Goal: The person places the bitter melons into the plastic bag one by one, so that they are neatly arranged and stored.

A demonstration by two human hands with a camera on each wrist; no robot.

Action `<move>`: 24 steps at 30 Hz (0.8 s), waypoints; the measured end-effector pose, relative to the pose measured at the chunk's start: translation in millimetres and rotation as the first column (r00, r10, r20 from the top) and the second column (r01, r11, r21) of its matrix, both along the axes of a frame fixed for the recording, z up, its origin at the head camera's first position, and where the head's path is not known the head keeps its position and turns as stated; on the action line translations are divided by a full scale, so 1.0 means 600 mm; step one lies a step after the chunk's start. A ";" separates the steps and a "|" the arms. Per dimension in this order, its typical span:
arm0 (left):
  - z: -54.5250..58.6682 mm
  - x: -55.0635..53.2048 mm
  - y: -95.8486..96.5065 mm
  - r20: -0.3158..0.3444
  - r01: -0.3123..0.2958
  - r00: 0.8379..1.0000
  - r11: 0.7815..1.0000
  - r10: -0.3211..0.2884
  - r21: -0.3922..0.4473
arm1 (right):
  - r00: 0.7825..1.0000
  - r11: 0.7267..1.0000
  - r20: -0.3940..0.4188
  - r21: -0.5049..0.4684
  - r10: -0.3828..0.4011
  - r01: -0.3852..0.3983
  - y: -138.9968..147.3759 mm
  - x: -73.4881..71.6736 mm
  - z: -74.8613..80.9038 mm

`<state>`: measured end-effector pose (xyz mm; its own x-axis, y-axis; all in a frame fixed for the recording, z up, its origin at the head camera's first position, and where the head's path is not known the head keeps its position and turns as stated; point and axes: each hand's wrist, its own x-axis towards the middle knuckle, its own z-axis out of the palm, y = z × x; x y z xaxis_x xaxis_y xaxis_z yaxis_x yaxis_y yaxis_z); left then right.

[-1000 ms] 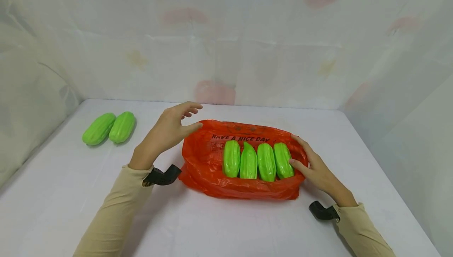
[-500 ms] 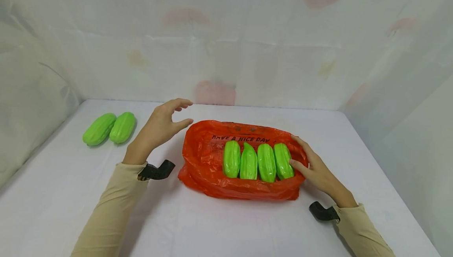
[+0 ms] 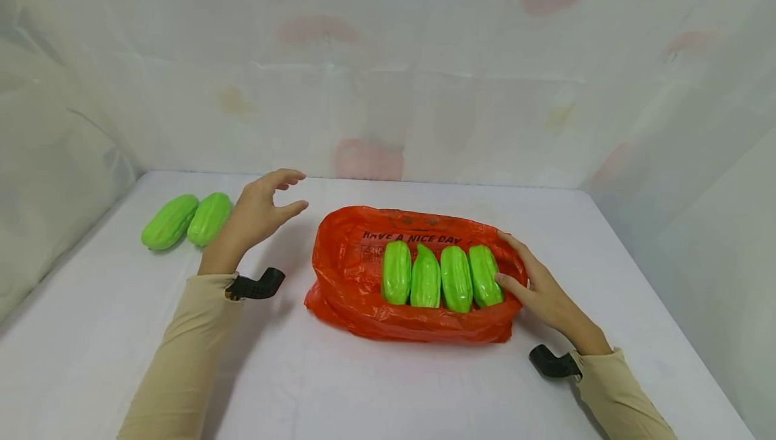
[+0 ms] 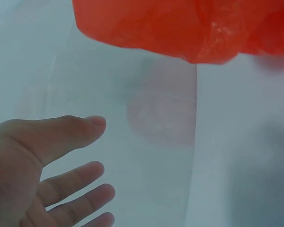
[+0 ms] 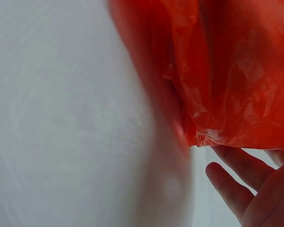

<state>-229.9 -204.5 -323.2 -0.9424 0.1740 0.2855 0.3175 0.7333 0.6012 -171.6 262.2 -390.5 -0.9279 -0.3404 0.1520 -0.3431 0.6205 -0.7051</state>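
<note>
A red plastic bag [image 3: 354,319] with "HAVE A NICE DAY" printed inside lies with its mouth wide. Several glossy green, ridged gourd-like vegetables [image 3: 456,279] lie side by side in its right part. My right hand [image 3: 541,292] holds the bag's right rim, thumb over the edge beside the rightmost gourd, fingers against the outside. Left of the bag, my left hand [image 3: 254,214] hovers with thumb and fingers spread and nothing between them. The left wrist view also shows this hand [image 4: 52,170] apart from the bag [image 4: 156,28].
Two more green gourds, one farther left [image 3: 170,222] and one closer to my left hand [image 3: 208,221], lie at the table's back left. The white table [image 3: 364,393] meets a patterned white curtain [image 3: 455,123] at the back.
My left hand has moved left, away from the bag's left rim and toward the two gourds, with its fingers still spread. The right hand and the bag stay in place.
</note>
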 end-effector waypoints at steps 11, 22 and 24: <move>-0.028 -0.014 -0.032 -0.049 -0.060 0.997 0.998 0.060 0.005 | 1.000 1.000 -0.003 -0.013 0.013 -0.013 -0.003 0.002 0.003; -0.052 -0.020 -0.066 -0.027 -0.091 0.996 0.996 0.091 0.015 | 1.000 1.000 -0.010 -0.017 0.019 -0.020 -0.004 0.003 0.006; -0.055 -0.021 -0.071 -0.035 -0.105 0.994 0.994 0.105 0.010 | 1.000 1.000 -0.010 -0.016 0.019 -0.020 -0.004 0.003 0.006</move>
<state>-242.2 -247.4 -356.0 -0.9447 0.0720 0.3198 0.2601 0.7585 0.5975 -169.9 259.9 -387.1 -0.9196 -0.3558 0.1668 -0.3621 0.6021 -0.7116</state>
